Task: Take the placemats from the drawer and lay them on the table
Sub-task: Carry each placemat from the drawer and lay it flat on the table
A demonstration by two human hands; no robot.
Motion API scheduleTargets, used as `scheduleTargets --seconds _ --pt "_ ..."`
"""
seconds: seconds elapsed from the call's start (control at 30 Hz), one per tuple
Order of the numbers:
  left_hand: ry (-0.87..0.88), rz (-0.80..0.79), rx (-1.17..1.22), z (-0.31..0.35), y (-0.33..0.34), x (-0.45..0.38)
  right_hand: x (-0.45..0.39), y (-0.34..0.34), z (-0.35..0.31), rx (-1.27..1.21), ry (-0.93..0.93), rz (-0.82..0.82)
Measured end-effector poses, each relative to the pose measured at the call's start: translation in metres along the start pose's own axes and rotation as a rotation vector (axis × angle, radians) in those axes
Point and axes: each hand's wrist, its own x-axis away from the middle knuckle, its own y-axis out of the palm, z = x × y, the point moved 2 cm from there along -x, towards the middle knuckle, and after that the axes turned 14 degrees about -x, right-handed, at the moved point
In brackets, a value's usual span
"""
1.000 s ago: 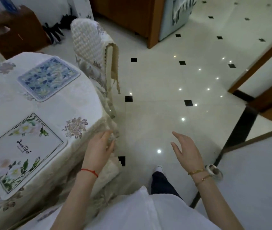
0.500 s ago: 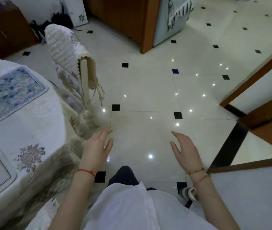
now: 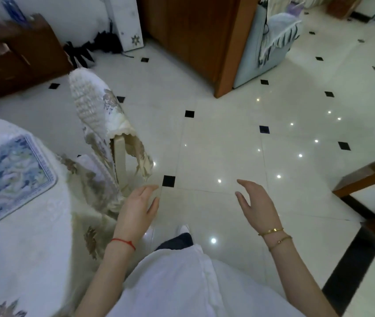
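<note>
Both hands hang empty over the pale tiled floor [image 3: 223, 143], fingers loosely spread. The left hand [image 3: 136, 211], a red string at its wrist, is at seven o'clock beside the draped edge of the desk [image 3: 28, 248]; the right hand [image 3: 258, 205], with two gold bangles, is at five o'clock. A blue patterned placemat [image 3: 8, 179] lies flat on the desk's white cloth at nine o'clock. A covered chair [image 3: 99, 115] stands just beside the desk, towards eleven o'clock.

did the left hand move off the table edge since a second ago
Yes. The left hand was touching the tablecloth at the table's edge; now it hovers open over the floor, clear of the cloth, to the right of the covered chair.
</note>
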Motion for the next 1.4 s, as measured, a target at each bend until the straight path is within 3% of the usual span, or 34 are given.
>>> scheduleTargets --seconds 0.17,0.43,0.63,0.8,0.97,1.2,1.4 --pt "-0.009 0.033 -0.020 -0.013 -0.022 -0.134 -0.142 0.006 -0.021 -0.020 -0.049 0.016" --pt "-0.074 0.051 -0.023 -0.046 -0.023 -0.301 -0.311 0.049 -0.001 -0.030 -0.004 -0.105" --pt "-0.183 0.110 0.003 -0.083 -0.016 -0.445 -0.503 0.078 -0.004 -0.027 -0.078 -0.186" --pt "-0.337 0.192 0.014 -0.111 -0.050 -0.560 -0.688 0.106 -0.057 -0.014 -0.281 -0.255" --pt "-0.537 0.233 0.007 -0.157 -0.066 -0.621 -0.807 0.160 -0.114 -0.017 -0.417 -0.383" --pt "-0.752 0.232 0.015 -0.266 -0.064 -0.705 -0.927 0.278 -0.173 -0.029 -0.496 -0.561" --pt "-0.850 0.327 -0.024 -0.386 -0.132 -0.798 -1.049 0.377 -0.284 -0.080 -0.558 -0.605"
